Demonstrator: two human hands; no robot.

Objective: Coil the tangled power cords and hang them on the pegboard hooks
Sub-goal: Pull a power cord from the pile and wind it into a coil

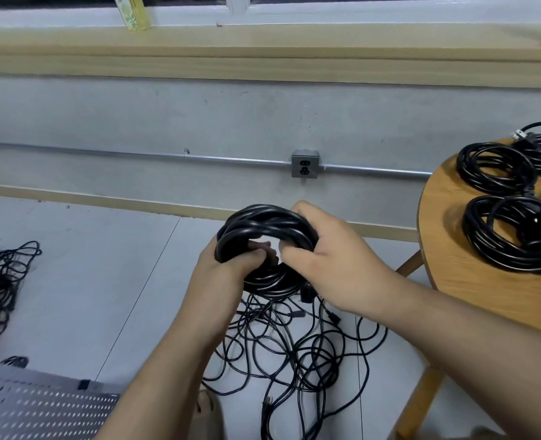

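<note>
Both hands, left hand (228, 265) and right hand (332, 258), grip a coiled black power cord (263, 223) above tangled cords (294, 344) on the floor; finished coils (497, 169) sit on a round wooden table (453, 249).

Brightness: soft, even indoor light is filling the scene.
Shadows: only faint, diffuse ones are lying under the tangled cords (294, 341) on the floor (104, 265).
Glare: a pale sheen is running along the wooden ledge (263, 42) and the black loops of the coil (263, 217).
Distortion: the wide lens is bowing the ledge and the conduit (136, 153).
Blur: the pegboard (41, 408) is looking soft.
</note>
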